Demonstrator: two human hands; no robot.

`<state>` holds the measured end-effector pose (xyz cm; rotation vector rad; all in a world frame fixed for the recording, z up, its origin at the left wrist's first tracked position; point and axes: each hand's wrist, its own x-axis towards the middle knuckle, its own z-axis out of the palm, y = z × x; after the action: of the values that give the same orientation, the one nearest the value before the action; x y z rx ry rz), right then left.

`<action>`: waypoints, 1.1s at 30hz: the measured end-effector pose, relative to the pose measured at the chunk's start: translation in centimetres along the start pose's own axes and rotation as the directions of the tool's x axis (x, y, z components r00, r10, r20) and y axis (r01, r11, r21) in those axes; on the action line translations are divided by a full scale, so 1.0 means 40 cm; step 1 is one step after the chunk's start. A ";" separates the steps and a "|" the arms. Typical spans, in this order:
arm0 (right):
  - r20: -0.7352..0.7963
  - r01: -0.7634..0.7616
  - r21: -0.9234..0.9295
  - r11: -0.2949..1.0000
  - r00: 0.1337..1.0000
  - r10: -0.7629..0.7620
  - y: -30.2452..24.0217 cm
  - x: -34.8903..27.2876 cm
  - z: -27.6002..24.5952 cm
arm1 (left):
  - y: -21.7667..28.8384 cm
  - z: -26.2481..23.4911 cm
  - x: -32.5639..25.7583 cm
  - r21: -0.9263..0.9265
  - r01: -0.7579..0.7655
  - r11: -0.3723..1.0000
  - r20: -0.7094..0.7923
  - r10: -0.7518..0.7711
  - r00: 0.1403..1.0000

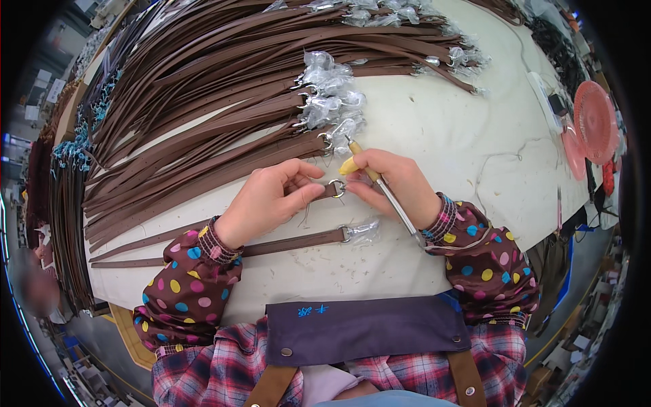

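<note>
Writing: blue characters (312, 310), apron (366, 336), below ring (343, 189)
Strap (329, 192): left of ring, left hand (266, 195) pinching it
Tool (396, 203): right hand (405, 178) gripping it, right of ring

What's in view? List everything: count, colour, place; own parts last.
Held strap: one, brown, in left hand
Ring: one, silver, on its end
Slim tool: one, silver and tan, in right hand
Near strap: one, brown, nearest the apron
Heaped straps: many, brown, upper left
Plastic wraps: many, clear, on strap ends
Hanging straps: many, dark, far left
Round plastic pieces: two, pink, far right
Power strip: one, white, right
Table: one, white, under the straps
Background clutter: uncountable, mixed, rim
Apron: one, dark purple, bottom centre
Sleeves: two, brown with coloured dots, forearms
Left hand, right hand: one each, centre
</note>
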<state>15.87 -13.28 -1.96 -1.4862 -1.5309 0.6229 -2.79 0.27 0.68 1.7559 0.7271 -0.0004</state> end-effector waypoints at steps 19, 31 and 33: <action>-0.201 0.215 -0.282 0.935 0.940 -0.277 0.013 0.011 -0.035 | -0.033 -0.017 0.033 0.836 -0.241 0.492 -0.205 0.689 0.695; -0.043 0.350 -0.336 0.875 0.922 -0.385 -0.007 0.015 -0.013 | -0.010 0.014 -0.059 0.359 -0.188 0.914 -0.156 0.258 0.953; 0.020 0.341 -0.321 0.883 0.935 -0.354 0.010 0.014 -0.006 | -0.034 0.011 -0.056 0.318 -0.188 0.929 -0.136 0.241 0.961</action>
<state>16.35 -12.72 -2.05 -1.3916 -1.8765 0.1333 -5.08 -0.98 0.14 2.1444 0.6814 0.2029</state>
